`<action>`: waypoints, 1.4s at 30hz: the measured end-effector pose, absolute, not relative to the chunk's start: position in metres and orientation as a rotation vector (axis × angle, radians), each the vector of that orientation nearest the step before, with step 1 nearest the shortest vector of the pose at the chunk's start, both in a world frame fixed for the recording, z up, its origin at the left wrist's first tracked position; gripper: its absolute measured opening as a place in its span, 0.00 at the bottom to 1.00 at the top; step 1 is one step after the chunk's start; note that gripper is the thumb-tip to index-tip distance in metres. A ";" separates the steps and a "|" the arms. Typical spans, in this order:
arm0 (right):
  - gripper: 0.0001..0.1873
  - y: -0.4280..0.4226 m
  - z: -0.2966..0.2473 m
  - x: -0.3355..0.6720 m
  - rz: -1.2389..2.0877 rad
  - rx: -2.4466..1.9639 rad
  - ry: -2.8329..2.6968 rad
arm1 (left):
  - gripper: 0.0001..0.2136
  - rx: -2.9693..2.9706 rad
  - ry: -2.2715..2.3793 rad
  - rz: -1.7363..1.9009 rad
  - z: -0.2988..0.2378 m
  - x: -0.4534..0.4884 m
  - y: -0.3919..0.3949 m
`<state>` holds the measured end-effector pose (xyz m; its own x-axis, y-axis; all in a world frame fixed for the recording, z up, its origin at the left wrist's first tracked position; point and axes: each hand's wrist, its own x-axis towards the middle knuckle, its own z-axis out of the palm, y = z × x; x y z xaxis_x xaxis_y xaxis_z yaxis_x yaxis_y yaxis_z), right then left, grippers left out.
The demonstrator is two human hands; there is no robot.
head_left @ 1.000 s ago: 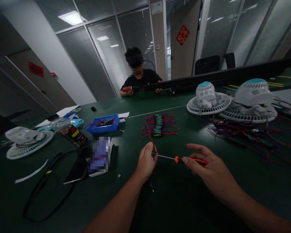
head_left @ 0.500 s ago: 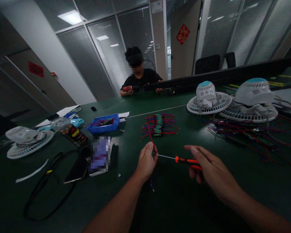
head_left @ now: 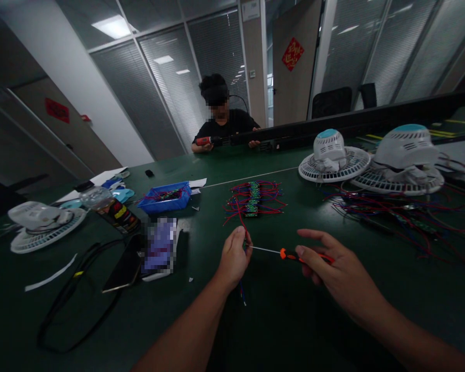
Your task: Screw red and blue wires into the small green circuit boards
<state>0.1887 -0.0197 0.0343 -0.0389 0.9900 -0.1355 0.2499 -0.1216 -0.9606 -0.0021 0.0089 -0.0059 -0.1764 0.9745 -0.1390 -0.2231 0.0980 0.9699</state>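
My left hand (head_left: 234, 258) is closed on a small wired circuit board (head_left: 245, 243), mostly hidden by the fingers. Red wires (head_left: 242, 214) rise from it, and dark wire ends (head_left: 243, 295) hang below. With its thumb and curled lower fingers, my right hand (head_left: 335, 266) grips an orange-and-black screwdriver (head_left: 290, 255); the index finger is lifted off the handle. The shaft points left and its tip meets the board at my left fingertips. Beyond my hands, a row of green circuit boards (head_left: 252, 199) lies on the table with red and blue wires spread to both sides.
At left are a blue tray (head_left: 166, 204) of wired boards, a bottle (head_left: 114, 209), a phone (head_left: 123, 266) and a black cable (head_left: 58, 305). White fan units (head_left: 329, 155) and a wire heap (head_left: 395, 206) lie right. Across the green table, a person (head_left: 227, 121) holds a red tool.
My right thumb has shifted down onto the screwdriver handle and the index finger has lifted. The handle shows turned slightly. My left hand stays in place.
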 end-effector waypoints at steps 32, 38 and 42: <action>0.30 -0.021 0.031 0.190 1.238 -1.461 -1.424 | 0.19 0.842 1.230 1.364 -0.007 -0.002 0.010; 0.34 -0.022 0.036 0.187 1.224 -1.469 -1.359 | 0.19 0.839 1.223 1.360 -0.009 -0.003 0.010; 0.35 -0.021 0.037 0.186 1.224 -1.482 -1.322 | 0.19 0.849 1.212 1.359 -0.009 -0.003 0.010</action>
<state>0.1859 -0.0209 0.0368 -0.0082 0.9881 -0.1535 0.2285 -0.1476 -0.9623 -0.0031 0.0104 -0.0086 -0.1704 0.9755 -0.1391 -0.2495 0.0938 0.9638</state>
